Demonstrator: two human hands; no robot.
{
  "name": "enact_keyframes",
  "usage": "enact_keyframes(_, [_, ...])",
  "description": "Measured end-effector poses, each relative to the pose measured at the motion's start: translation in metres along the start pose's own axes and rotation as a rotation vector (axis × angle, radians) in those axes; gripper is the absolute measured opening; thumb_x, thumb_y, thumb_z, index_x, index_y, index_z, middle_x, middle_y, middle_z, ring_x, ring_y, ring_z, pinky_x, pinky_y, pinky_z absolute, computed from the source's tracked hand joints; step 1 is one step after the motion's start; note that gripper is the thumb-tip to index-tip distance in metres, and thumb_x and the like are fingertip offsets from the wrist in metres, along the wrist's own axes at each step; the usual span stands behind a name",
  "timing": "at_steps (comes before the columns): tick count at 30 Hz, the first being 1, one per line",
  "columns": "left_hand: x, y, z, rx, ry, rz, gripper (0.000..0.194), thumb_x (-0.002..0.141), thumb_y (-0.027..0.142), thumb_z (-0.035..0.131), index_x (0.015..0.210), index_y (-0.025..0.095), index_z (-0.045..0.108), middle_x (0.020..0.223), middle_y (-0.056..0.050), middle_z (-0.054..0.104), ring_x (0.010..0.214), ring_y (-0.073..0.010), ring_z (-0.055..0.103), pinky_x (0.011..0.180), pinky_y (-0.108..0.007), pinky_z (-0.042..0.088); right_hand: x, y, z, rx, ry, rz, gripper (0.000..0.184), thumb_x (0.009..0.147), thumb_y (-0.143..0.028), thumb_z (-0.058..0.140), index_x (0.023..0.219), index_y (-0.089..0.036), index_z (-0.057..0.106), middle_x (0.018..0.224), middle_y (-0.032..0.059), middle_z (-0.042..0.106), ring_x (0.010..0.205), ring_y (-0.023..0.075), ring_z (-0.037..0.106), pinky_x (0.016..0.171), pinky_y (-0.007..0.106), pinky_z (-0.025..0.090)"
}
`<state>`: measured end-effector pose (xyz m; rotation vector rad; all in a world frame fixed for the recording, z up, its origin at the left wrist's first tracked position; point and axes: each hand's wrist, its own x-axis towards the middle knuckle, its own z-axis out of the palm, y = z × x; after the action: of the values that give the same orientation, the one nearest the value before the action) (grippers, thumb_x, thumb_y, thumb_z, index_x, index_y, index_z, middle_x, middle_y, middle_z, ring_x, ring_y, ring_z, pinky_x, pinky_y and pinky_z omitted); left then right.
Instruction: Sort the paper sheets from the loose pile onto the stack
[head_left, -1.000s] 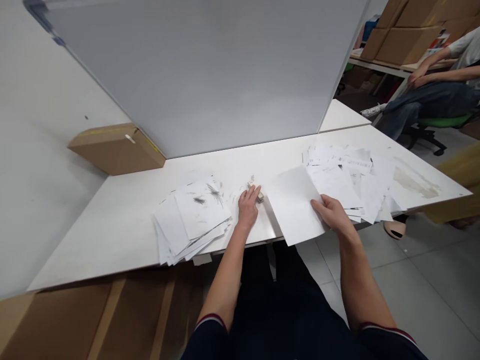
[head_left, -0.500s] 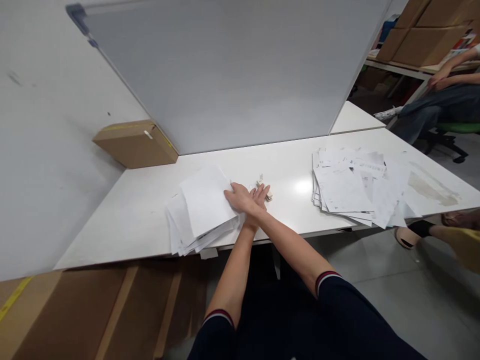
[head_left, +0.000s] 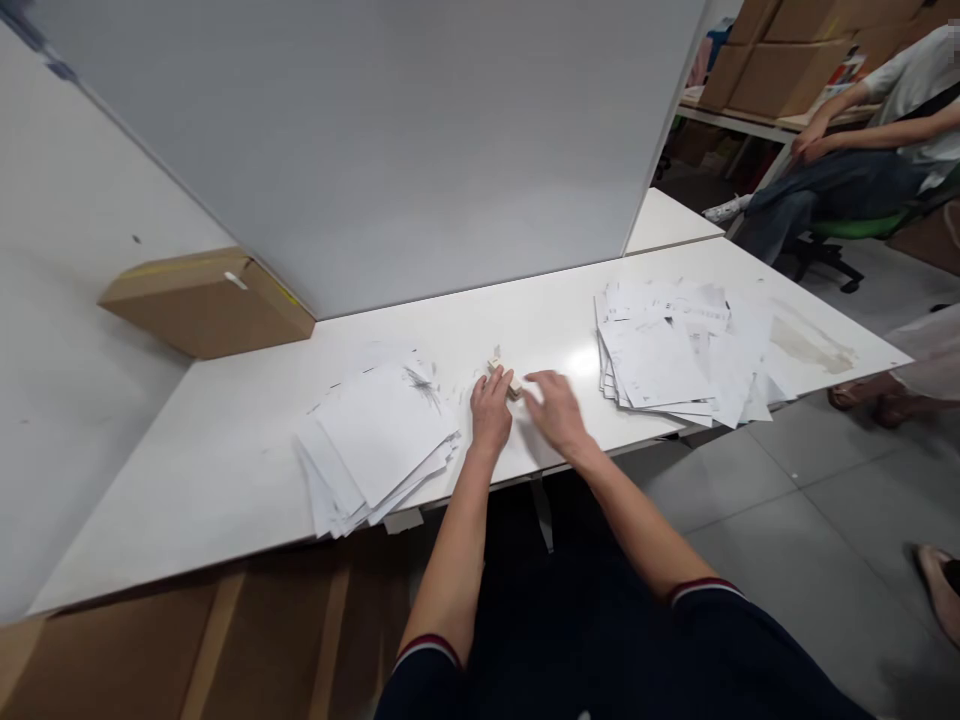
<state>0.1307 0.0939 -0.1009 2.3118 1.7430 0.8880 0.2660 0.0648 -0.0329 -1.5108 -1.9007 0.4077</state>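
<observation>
A small cream-coloured, block-like object point(head_left: 513, 390) lies slantwise on the white table in front of me; its kind is too small to make out. My left hand point(head_left: 491, 412) rests on the table with its fingers over this object, gripping it. Just to the right, my right hand point(head_left: 556, 408) is slightly blurred, its fingers apart and nothing in them. To the left of my left hand sits an uneven stack of white papers point(head_left: 382, 430), the top sheets turned askew. Dark scribbles mark a sheet at its upper right.
Another spread-out pile of printed papers point(head_left: 660, 360) covers the table's right part. A cardboard box point(head_left: 210, 305) leans at the back left, beside a whiteboard point(head_left: 420, 150) standing along the rear edge. A seated person point(head_left: 840, 170) is beyond the table, at upper right.
My right hand has left the paper stack and moved right, uncrossing from my left arm. A scribbled sheet now shows on the stack. The view has shifted right.
</observation>
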Motion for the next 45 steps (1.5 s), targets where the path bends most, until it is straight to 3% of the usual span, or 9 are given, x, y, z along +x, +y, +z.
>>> enact_keyframes(4, [0.000,-0.001,0.002,-0.011,0.035,-0.002,0.060,0.073,-0.003,0.032,0.128,0.019,0.046,0.137,-0.005,0.044,0.128,-0.0152,0.035,0.109,-0.038,0.023,-0.007,0.080,-0.046,-0.360,0.309,0.307,0.040,0.084,-0.030,0.044,0.118,-0.009,0.047,0.128,0.0230,0.040,0.120,0.0333,0.030,0.092,0.048,0.030])
enact_keyframes(8, [-0.001,-0.001,0.002,-0.024,0.062,-0.006,0.059,0.073,-0.002,0.031,0.126,0.018,0.047,0.135,-0.006,0.047,0.127,-0.0155,0.037,0.109,-0.037,0.024,-0.011,0.120,-0.070,-0.527,0.126,0.442,0.054,0.080,-0.039,0.051,0.122,-0.006,0.043,0.128,0.0248,0.041,0.120,0.0356,0.031,0.092,0.046,0.028])
enact_keyframes(16, [0.000,-0.002,0.001,-0.057,0.106,0.030,0.059,0.072,-0.003,0.031,0.124,0.018,0.050,0.132,-0.006,0.050,0.124,-0.0156,0.042,0.108,-0.038,0.025,-0.008,0.116,-0.073,-0.641,-0.066,0.299,0.029,0.086,-0.029,0.040,0.089,-0.008,0.060,0.089,0.0174,0.061,0.091,0.0261,0.051,0.087,0.037,0.031])
enact_keyframes(24, [0.000,-0.003,0.002,-0.155,0.136,0.014,0.057,0.072,-0.003,0.032,0.121,0.018,0.053,0.130,-0.007,0.051,0.123,-0.0166,0.043,0.107,-0.039,0.026,-0.009,0.110,-0.079,-0.626,0.095,0.395,0.021,0.084,-0.015,0.038,0.092,-0.010,0.057,0.073,0.0117,0.061,0.064,0.0193,0.053,0.055,0.027,0.030])
enact_keyframes(28, [0.000,-0.004,0.002,-0.204,0.162,0.037,0.056,0.074,-0.001,0.033,0.123,0.018,0.051,0.131,-0.008,0.051,0.124,-0.0171,0.042,0.108,-0.040,0.025,-0.015,0.098,-0.093,-0.436,0.357,0.269,0.020,0.085,-0.021,0.040,0.093,-0.014,0.057,0.078,0.0099,0.062,0.070,0.0195,0.055,0.057,0.027,0.034])
enact_keyframes(33, [-0.004,0.009,-0.006,-0.478,0.329,-0.049,0.039,0.084,0.017,0.042,0.121,0.018,0.053,0.127,-0.010,0.053,0.123,-0.0202,0.043,0.107,-0.040,0.028,-0.026,0.068,-0.100,0.201,0.580,0.222,0.022,0.083,-0.038,0.049,0.090,-0.018,0.057,0.077,0.0031,0.062,0.070,0.0156,0.056,0.060,0.026,0.042])
enact_keyframes(36, [-0.009,0.027,-0.014,-0.876,0.314,-0.235,0.045,0.084,0.033,0.051,0.127,0.018,0.048,0.122,-0.011,0.056,0.111,-0.0214,0.053,0.099,-0.039,0.038,-0.031,0.057,-0.091,0.583,0.533,0.286,0.023,0.078,-0.041,0.056,0.086,-0.019,0.057,0.065,-0.0015,0.057,0.062,0.0126,0.054,0.058,0.024,0.043])
enact_keyframes(39, [-0.012,0.046,-0.024,-1.311,0.099,-0.408,0.052,0.080,0.044,0.055,0.124,0.018,0.050,0.111,-0.011,0.063,0.098,-0.0211,0.061,0.089,-0.037,0.046,-0.036,0.054,-0.075,0.831,0.457,0.334,0.024,0.073,-0.040,0.062,0.083,-0.019,0.057,0.064,-0.0026,0.057,0.062,0.0119,0.054,0.060,0.025,0.044])
enact_keyframes(45, [-0.019,0.057,-0.044,-1.707,-0.059,-0.532,0.044,0.076,0.052,0.057,0.099,0.015,0.065,0.096,-0.010,0.069,0.100,-0.0225,0.060,0.087,-0.034,0.048,-0.052,0.052,-0.049,0.930,0.328,0.476,0.025,0.071,-0.041,0.064,0.081,-0.019,0.056,0.058,-0.0041,0.055,0.052,0.0102,0.049,0.053,0.022,0.040])
